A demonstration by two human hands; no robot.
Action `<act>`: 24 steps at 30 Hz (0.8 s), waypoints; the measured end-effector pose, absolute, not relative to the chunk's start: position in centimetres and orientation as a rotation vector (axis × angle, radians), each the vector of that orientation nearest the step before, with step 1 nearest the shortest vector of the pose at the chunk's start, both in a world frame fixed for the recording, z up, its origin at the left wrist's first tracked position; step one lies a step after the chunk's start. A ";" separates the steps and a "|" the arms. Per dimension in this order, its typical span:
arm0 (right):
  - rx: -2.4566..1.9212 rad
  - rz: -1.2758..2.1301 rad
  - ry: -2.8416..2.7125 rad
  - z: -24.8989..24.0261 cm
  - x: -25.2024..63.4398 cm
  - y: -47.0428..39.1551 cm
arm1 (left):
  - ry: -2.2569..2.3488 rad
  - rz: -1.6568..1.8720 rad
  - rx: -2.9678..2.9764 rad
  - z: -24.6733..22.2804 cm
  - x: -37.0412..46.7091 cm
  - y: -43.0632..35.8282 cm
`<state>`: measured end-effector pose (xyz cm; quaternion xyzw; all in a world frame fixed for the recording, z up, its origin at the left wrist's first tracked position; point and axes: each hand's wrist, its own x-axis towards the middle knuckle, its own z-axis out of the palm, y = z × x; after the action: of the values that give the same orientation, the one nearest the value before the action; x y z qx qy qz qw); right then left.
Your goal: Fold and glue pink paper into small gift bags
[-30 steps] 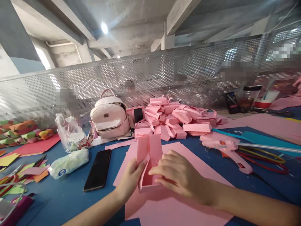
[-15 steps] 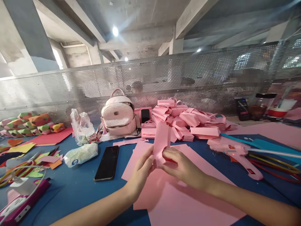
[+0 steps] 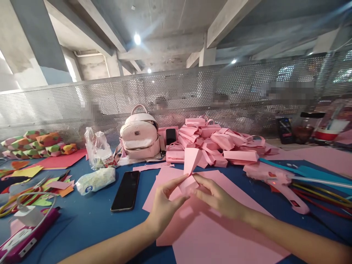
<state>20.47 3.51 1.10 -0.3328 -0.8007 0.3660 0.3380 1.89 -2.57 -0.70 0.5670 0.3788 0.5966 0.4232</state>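
Between my two hands is a folded piece of pink paper [image 3: 191, 160], its upper part standing up and narrowing to a pinched crease near my fingertips. My left hand [image 3: 164, 203] grips its left edge with the fingertips, thumb below. From the other side my right hand [image 3: 218, 196] pinches the right edge of the same crease. Large pink paper sheets [image 3: 220, 238] lie flat on the blue table under both hands. Just beyond the held piece rises a heap of folded pink paper boxes [image 3: 220, 141], some with strip handles.
A pink hot glue gun [image 3: 277, 185] lies at right, its light on, beside coloured cables. Left of my hands are a black phone [image 3: 125, 191], a tissue pack [image 3: 95, 180] and a purple power strip [image 3: 30, 238]. A pale backpack [image 3: 139, 136] stands behind, before a perforated metal screen [image 3: 176, 88].
The upright part of the pink paper was a wide flat strip; now it is squeezed narrow at its base. My fingers have come closer together along that crease.
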 end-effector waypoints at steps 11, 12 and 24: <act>-1.103 1.282 -1.681 0.8 20.6 3.0 | 1.055 1.445 2.031 -1.3 1.5 -2.7; -1.158 1.295 -1.618 0.7 20.7 2.9 | 1.035 1.438 2.127 -1.4 1.4 -2.6; -1.355 1.371 -1.498 0.3 21.0 2.7 | 1.029 1.500 2.485 -2.4 0.4 -1.5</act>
<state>20.96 2.67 0.34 -0.5214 -0.5764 0.5274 0.3432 0.39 -1.53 -2.43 0.8065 0.3340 0.4869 0.0311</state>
